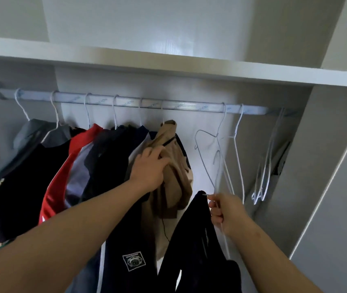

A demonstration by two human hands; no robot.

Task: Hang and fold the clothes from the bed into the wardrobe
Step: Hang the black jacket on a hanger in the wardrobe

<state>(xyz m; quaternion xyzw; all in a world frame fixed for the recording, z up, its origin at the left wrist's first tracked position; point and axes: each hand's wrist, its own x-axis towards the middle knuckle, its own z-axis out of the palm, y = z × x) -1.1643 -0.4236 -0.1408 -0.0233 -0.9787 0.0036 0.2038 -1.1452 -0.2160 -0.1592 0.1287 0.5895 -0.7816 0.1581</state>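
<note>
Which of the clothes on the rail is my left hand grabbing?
The tan garment, rightmost of the hung clothes; the left hand grips its side. The others are grey, black, red and navy.

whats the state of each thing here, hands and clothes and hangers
left hand, gripping tan garment
tan garment, hung on rail
right hand, pinching hanger
hanger, off rail, carrying dark garment
dark garment, draped on held hanger, not hung
empty hangers, hooked on rail
</note>
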